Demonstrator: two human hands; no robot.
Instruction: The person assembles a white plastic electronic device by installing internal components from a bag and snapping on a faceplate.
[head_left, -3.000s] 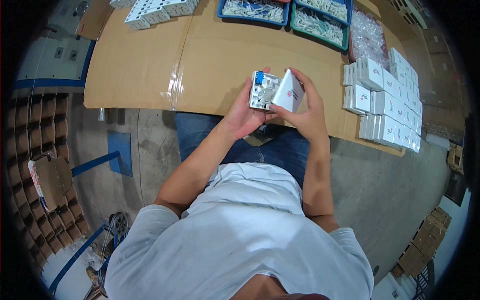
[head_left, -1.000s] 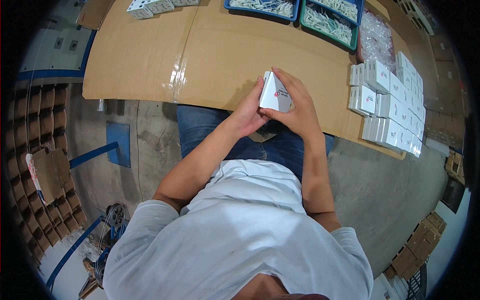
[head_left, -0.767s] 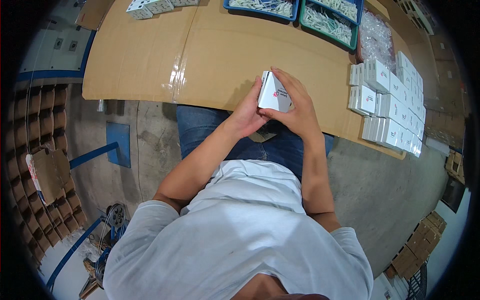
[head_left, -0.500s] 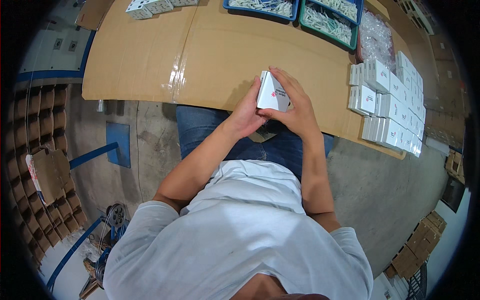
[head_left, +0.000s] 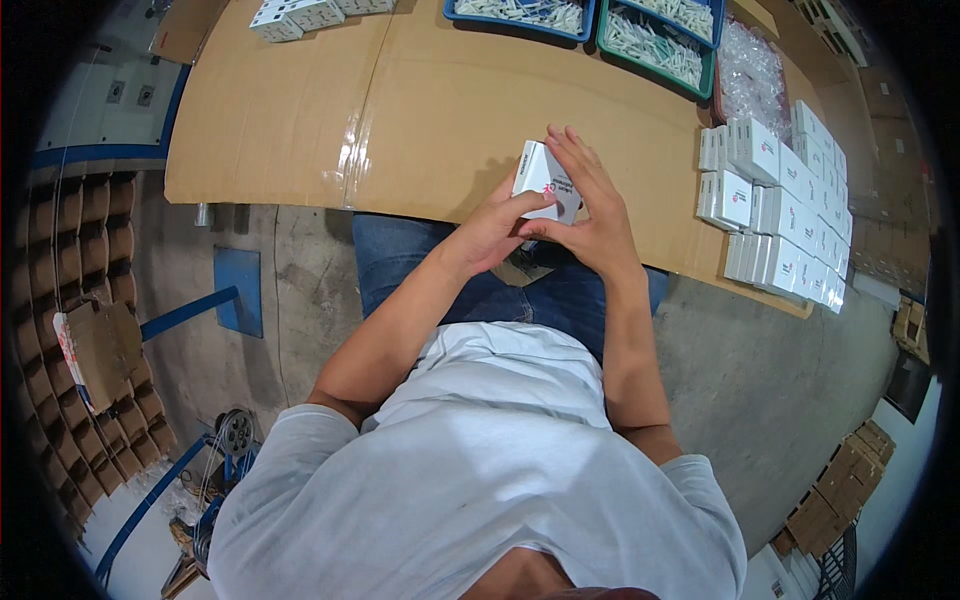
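Observation:
A small white carton point(head_left: 541, 180) is held between both hands at the near edge of the cardboard-covered table point(head_left: 420, 110). My left hand point(head_left: 492, 228) grips its lower left side with the thumb across the front. My right hand point(head_left: 588, 205) cups its right side, fingers spread upward behind it. The carton looks closed, and whatever is inside is hidden.
Rows of identical white cartons point(head_left: 780, 205) stand at the table's right end. Two bins of small white parts point(head_left: 660, 30) and a clear bag point(head_left: 750, 70) sit at the far edge. More white cartons point(head_left: 300, 12) lie far left. Cardboard dividers point(head_left: 90, 330) line the floor left.
Three seconds ago a white device showed beside the open carton; now only the closed carton shows. Over the last second the hands barely moved.

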